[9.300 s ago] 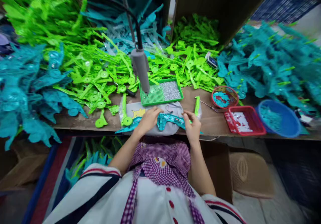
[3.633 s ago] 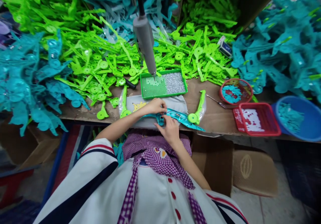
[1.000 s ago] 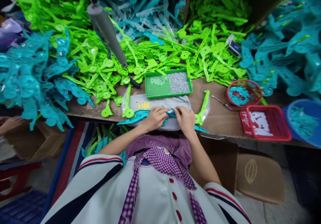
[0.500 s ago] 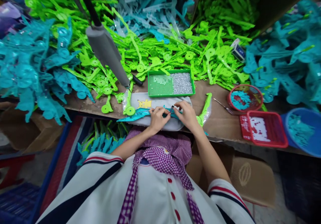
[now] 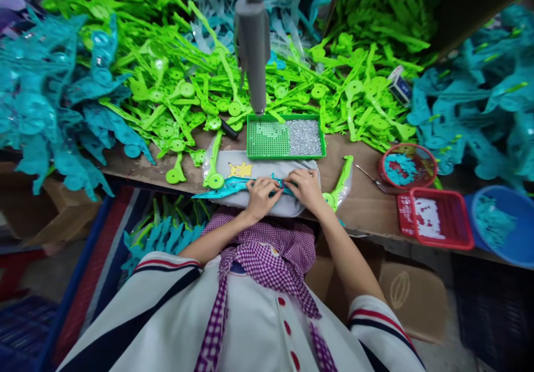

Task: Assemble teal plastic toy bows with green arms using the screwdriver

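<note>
A teal plastic part (image 5: 231, 187), long and pointed at its left end, lies across a grey cloth (image 5: 267, 165) with a yellow cartoon figure on it. My left hand (image 5: 261, 197) is closed on the middle of this part, thumb and fingers pinched. Close beside it, my right hand (image 5: 307, 189) pinches at the same part from the right. Small dark and teal bits show between the fingertips, too small to name. One green plastic arm (image 5: 214, 163) lies left of the hands, another green plastic arm (image 5: 342, 182) to their right.
Behind the cloth stands a green tray (image 5: 286, 157) of small silvery pieces, under a hanging grey electric screwdriver (image 5: 253, 55). Heaped green parts (image 5: 175, 83) and teal parts (image 5: 50, 94) fill the back and sides. At right sit a red basket (image 5: 434, 149), a red tray (image 5: 469, 216) and a blue bowl (image 5: 521, 205).
The hanging screwdriver has swung right and away, from beside the cloth to above the green tray. My right hand has lowered and flattened closer to the teal part; my left hand stays nearly in place.
</note>
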A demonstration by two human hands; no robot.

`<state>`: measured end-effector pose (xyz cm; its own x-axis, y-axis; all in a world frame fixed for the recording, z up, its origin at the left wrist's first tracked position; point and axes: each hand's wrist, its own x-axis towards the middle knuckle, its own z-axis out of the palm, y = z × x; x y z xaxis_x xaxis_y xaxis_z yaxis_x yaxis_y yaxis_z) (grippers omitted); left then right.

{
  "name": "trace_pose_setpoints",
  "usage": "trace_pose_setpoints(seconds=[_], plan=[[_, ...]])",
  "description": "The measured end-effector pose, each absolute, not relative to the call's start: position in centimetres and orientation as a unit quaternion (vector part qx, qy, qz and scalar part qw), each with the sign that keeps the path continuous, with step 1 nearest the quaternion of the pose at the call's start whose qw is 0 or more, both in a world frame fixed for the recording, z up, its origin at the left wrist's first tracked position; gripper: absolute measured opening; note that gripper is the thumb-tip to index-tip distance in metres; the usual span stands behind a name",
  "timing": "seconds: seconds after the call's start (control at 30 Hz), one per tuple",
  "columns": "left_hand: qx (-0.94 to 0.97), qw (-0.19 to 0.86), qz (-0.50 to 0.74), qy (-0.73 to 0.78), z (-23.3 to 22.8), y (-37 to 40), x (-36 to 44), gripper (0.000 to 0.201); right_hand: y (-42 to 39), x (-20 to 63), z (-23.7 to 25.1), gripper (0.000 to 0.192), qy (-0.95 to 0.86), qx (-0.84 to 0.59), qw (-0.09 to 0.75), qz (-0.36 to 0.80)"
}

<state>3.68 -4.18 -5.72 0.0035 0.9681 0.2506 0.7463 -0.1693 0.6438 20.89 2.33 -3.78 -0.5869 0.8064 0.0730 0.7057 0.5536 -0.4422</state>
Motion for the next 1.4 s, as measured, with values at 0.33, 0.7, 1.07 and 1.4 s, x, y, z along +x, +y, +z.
trace_pose_setpoints(seconds=[0.33, 0.7, 1.07, 1.4], plan=[[0.676, 0.219, 0.3, 0.636, -5.2, -4.1, 3.7, 0.014, 4.2, 20.4, -2.4, 0.019, -0.917, -0.35, 0.071, 0.178], [0.668, 0.232, 0.291, 0.644, -5.0, -4.2, 3.8, 0.012, 3.8, 20.9, -2.4, 0.019, -0.879, -0.382, 0.09, 0.27], [0.724, 0.275, 0.232, 0.588, -3.5, -4.0, 2.0, 0.014, 3.4, 20.5, -4.1, 0.014, -0.846, -0.437, 0.123, 0.278], [0.7, 0.277, 0.194, 0.629, -2.8, -0.3, 2.6, 0.016, 3.1, 20.3, -4.4, 0.013, -0.834, -0.453, 0.148, 0.278]])
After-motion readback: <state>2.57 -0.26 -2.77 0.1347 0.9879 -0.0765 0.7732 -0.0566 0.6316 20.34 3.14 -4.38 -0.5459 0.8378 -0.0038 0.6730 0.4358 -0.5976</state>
